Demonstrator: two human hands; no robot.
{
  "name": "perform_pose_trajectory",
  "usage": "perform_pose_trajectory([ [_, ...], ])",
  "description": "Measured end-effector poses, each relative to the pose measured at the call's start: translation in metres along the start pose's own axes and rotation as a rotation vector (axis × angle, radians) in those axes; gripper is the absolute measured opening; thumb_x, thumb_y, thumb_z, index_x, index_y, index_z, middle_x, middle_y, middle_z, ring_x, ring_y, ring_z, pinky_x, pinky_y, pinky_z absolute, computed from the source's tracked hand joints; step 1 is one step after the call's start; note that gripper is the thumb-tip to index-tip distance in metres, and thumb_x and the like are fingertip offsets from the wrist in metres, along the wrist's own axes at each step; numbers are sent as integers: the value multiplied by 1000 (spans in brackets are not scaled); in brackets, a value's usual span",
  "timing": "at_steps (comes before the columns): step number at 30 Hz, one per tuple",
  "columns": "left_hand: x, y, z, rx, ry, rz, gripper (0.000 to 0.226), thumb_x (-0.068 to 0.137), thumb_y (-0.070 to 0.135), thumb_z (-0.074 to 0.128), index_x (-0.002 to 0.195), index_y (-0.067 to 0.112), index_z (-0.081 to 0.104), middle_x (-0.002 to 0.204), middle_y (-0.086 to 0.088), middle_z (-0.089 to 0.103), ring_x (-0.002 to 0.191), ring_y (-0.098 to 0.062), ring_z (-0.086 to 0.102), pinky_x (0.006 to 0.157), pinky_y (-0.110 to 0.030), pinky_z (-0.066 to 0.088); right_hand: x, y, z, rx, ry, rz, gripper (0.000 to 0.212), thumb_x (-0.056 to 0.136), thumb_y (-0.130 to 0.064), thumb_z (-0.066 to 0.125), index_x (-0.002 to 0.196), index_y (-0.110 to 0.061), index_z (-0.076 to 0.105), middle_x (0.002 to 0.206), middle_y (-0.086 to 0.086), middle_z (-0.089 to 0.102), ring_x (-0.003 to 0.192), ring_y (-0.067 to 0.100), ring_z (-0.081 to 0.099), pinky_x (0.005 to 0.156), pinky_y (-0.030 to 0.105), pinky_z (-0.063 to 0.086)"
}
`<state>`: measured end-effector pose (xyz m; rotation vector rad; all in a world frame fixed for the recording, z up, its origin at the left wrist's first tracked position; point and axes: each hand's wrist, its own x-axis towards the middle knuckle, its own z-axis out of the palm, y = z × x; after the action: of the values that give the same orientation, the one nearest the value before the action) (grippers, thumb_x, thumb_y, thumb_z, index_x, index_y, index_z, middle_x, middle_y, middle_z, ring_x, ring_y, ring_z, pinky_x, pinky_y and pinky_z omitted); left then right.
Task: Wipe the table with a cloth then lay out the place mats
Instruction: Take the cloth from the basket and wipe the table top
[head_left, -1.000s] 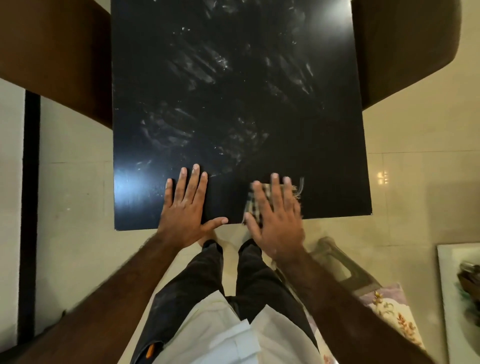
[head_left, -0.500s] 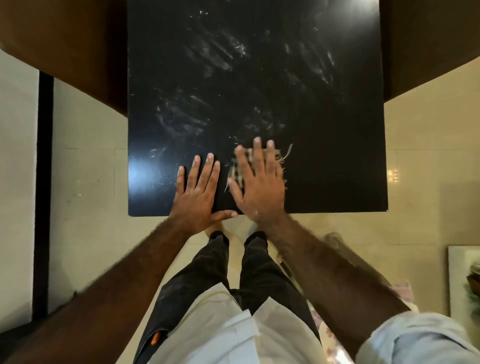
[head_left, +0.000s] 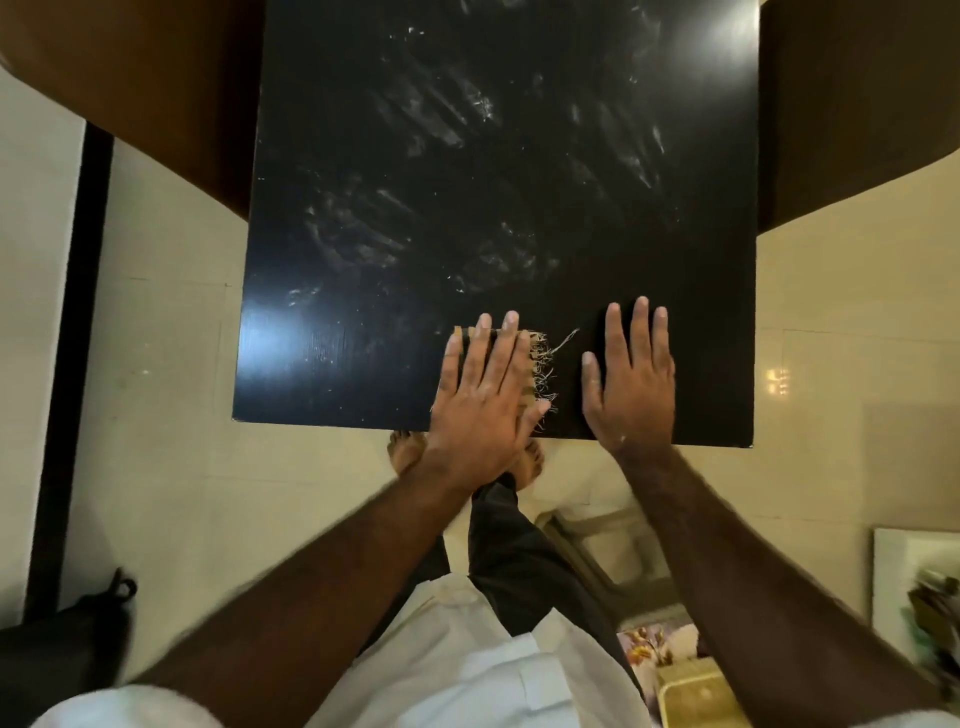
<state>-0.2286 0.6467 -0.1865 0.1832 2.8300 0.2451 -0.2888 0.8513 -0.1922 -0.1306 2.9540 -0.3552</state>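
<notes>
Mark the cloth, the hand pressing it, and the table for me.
cloth (head_left: 527, 358), head view, strip showing beside the fingers.
left hand (head_left: 483, 400), head view, back of the hand.
table (head_left: 337, 332), head view, bare top near left corner.

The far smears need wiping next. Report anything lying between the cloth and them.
Nothing visible does. The cloth lies under the flat left hand at the table's near edge; no object shows on the top up to the smears. The right hand rests beside it, not ahead.

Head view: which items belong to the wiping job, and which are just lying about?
Job: cloth, table, left hand pressing the cloth, right hand flat on the table.
Lying about: black bag on the floor, floral-print item.
</notes>
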Motion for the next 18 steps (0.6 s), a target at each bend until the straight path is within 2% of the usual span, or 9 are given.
perform_pose_trajectory([
  [3,21,17,4,-6,7,-48,83,114,63,21,177,16,-8,184,-12,-18,171,-38,-13,137,-61,-2,1,4,4,-33,28,-25,68,116,-50,34,175,-17,28,185,12,11,172,34,5,133,57,28],
  [9,75,45,-3,-32,66,-9,79,115,57,24,178,15,1,186,-12,-10,172,-37,-7,136,-61,7,2,8,10,-35,93,-30,64,117,-41,33,175,-14,28,185,11,13,172,31,5,137,50,19],
  [13,94,1,-15,-67,105,-135,81,114,58,27,177,14,2,186,-13,-5,172,-37,-3,137,-61,8,2,6,8,-35,90,-25,64,118,-40,36,175,-15,26,186,9,12,172,30,5,135,49,18],
  [18,38,-66,-13,-76,132,-418,80,115,61,24,177,16,4,186,-11,-2,172,-37,-1,137,-62,9,0,0,4,-22,75,14,64,117,-37,41,175,-16,25,185,8,13,172,30,5,133,55,24],
])
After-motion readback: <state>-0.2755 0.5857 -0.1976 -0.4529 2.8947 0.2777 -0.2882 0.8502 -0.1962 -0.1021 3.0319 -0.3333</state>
